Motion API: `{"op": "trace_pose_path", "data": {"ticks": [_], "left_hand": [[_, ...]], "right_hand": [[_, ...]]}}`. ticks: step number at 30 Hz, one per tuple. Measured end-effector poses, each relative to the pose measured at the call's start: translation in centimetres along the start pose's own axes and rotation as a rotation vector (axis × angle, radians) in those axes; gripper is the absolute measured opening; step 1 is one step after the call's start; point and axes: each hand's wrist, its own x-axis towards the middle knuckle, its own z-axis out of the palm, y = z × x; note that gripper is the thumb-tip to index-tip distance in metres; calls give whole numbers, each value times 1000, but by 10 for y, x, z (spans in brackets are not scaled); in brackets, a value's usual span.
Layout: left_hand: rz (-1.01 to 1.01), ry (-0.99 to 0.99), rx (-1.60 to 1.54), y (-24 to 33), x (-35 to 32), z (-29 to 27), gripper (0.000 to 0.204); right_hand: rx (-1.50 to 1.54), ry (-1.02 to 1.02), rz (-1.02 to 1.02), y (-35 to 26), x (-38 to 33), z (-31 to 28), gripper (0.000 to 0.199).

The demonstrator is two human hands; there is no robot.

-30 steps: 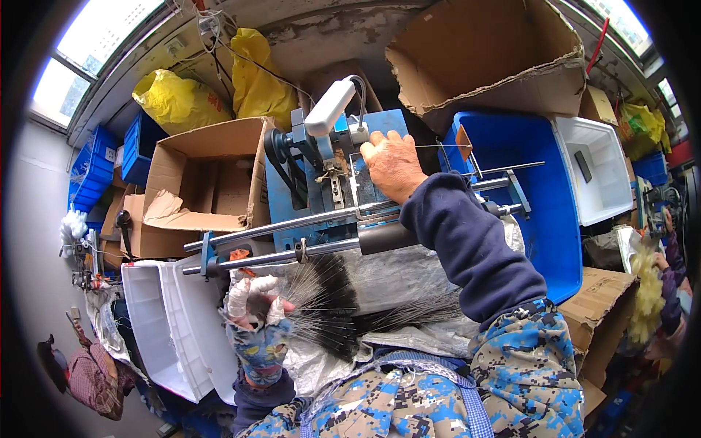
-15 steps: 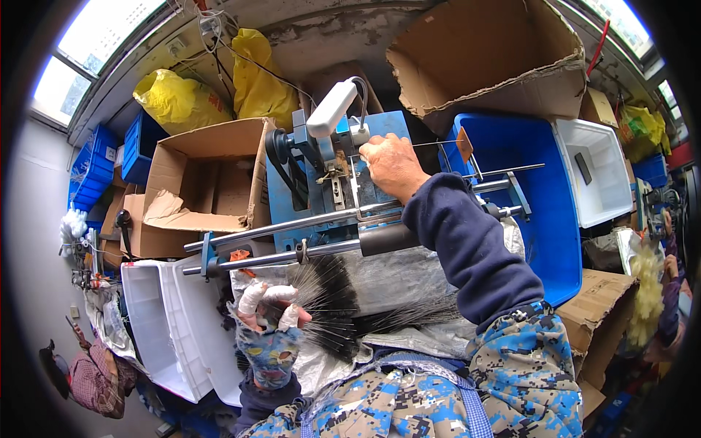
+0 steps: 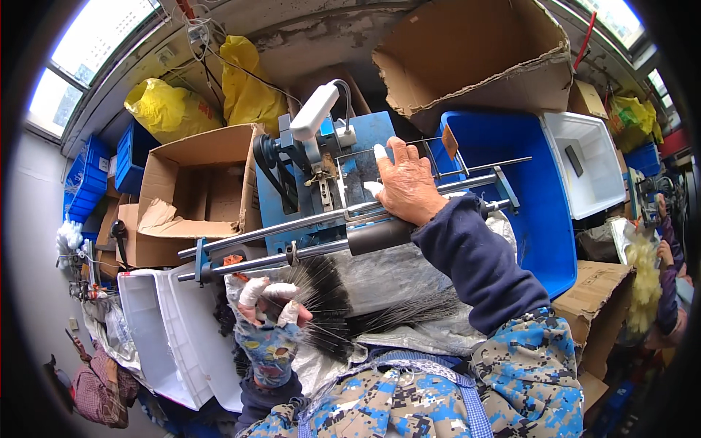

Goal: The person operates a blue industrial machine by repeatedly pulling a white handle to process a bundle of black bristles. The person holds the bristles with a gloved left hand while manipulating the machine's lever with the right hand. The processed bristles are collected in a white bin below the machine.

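Right hand (image 3: 407, 182): spread over blue metal machine (image 3: 375, 130)
Left hand (image 3: 272, 301): half-curled
Holds, both: unclear
Snag risk: splayed thin dark strands (image 3: 327, 286)

Lit from blown-out windows (image 3: 98, 36) beyond both far corners of the blue base (image 3: 372, 131); glinting on steel rods (image 3: 270, 231) along its near edge; bent, then black, toward the fisheye rim.

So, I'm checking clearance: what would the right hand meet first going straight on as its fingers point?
The right hand would probably meet the small white block on the machine; depth is unclear.
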Motion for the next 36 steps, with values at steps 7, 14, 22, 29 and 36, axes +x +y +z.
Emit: {"op": "trace_pose_path", "data": {"ticks": [7,14,22,29,36], "left_hand": [[-19,-34,-23,0,-4,1,48],[-30,-26,1,4,-9,0,47],[-58,146,27,-1,-11,-26,43],[-8,76,14,8,2,9,40],[247,264,68,6,-1,-60,42]], "right_hand": [[117,41,12,-12,2,11,61],[180,66,-42,-68,17,23,67],[-31,22,-90,-10,2,3,46],[-266,107,-59,33,26,-5,16],[-101,-128,-313,14,-60,-87,7]]}}
